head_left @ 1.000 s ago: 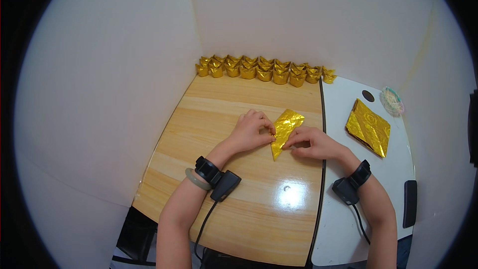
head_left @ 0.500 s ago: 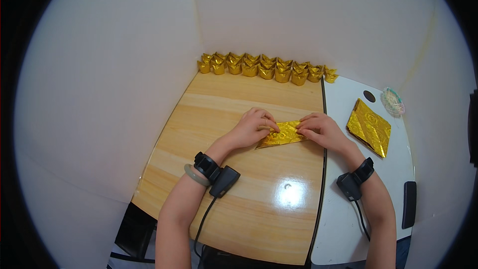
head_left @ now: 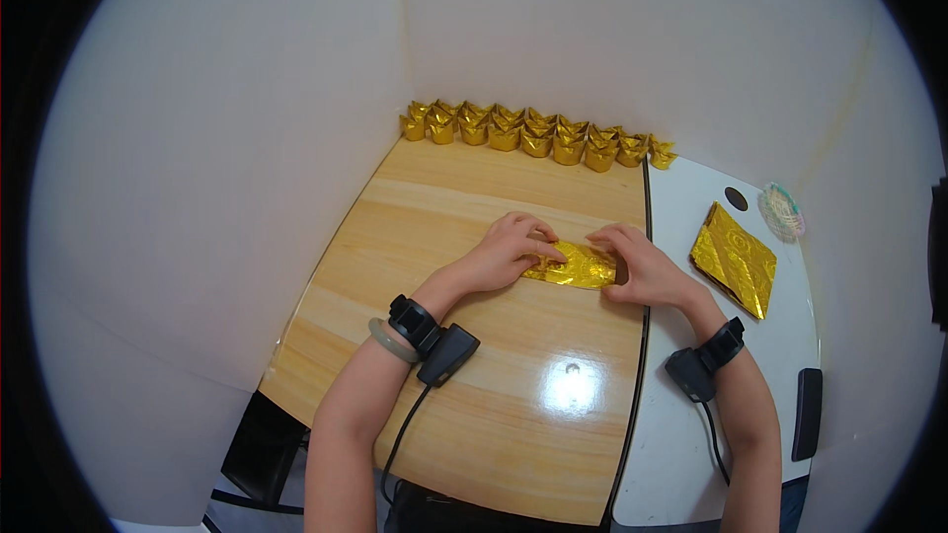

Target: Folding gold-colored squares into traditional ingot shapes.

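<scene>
A strip of folded gold foil paper [head_left: 578, 266] lies on the wooden table between my hands. My left hand [head_left: 513, 252] rests on its left end, with bent fingers pressing the foil. Around the right end curves my right hand [head_left: 637, 265], fingertips at the far corner and thumb at the near corner. A darker brown bit of the foil shows inside that curve. Both hands touch the paper; the undersides of the fingers are hidden. Along the back edge stand several folded gold foil ingots [head_left: 536, 135] in close rows.
A stack of folded gold foil sheets [head_left: 736, 259] lies on the white table [head_left: 681, 444] at right. Beyond it are a round dark disc [head_left: 736, 198] and a pale mesh coil [head_left: 782, 212]. White walls [head_left: 227, 188] enclose the back and sides. Cabled black devices [head_left: 447, 353] sit on both wrists.
My right hand has spread its thumb and fingers wider around the foil's right end. The left fingers have slid slightly right on the foil. The view has shifted a little.
</scene>
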A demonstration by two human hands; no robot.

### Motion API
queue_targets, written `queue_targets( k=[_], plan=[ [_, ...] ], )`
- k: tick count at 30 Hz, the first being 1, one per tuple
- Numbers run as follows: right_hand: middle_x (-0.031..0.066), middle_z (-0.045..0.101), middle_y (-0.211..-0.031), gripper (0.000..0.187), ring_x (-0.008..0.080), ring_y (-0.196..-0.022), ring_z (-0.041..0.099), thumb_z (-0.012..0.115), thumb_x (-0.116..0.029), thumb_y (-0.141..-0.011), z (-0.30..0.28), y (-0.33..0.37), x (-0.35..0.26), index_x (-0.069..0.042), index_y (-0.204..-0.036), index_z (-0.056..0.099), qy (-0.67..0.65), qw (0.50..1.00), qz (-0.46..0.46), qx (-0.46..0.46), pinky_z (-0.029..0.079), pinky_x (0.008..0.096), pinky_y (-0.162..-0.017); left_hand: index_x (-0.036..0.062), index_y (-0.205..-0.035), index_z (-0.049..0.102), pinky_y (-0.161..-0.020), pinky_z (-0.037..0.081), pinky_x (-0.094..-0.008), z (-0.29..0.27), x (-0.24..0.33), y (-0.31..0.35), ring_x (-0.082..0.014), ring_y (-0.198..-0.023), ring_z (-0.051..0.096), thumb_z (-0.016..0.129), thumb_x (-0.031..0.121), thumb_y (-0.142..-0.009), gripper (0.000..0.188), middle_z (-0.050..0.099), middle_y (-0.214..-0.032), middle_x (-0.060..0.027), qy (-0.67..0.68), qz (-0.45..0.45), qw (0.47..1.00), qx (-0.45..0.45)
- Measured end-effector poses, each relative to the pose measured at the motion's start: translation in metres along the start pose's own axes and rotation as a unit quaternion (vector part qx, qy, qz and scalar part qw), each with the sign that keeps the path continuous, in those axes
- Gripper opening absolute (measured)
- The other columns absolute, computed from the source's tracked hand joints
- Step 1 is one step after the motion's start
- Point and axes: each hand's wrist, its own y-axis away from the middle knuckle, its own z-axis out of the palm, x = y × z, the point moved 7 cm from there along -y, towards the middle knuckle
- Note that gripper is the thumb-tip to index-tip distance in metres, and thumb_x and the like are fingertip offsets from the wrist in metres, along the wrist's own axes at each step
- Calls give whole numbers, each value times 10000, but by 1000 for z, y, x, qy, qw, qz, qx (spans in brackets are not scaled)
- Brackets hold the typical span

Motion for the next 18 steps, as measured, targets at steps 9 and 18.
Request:
queue_targets(
  k=[9, 18],
  plan=[
    [51, 508, -1038, 568, 109, -882, 509, 629, -168, -743, 4, 10, 9, -64, -1263, 425, -322, 926, 157, -115, 421, 246, -802, 232, -954, 696, -1008, 304, -375, 4, -8, 1, -274, -1144, 397, 568, 6, -776, 315, 514, -1154, -54, 30, 3, 999, 11],
    [38, 532, -1044, 476, 101, -936, 510, 620, -90, -772, 6, 10, 7, -66, -1230, 495, -383, 906, 120, -135, 404, 248, -874, 225, -959, 707, -1032, 280, -369, 2, -6, 0, -266, -1162, 379, 574, -24, -770, 340, 515, -1181, -57, 62, -14, 998, -6]
  ],
)
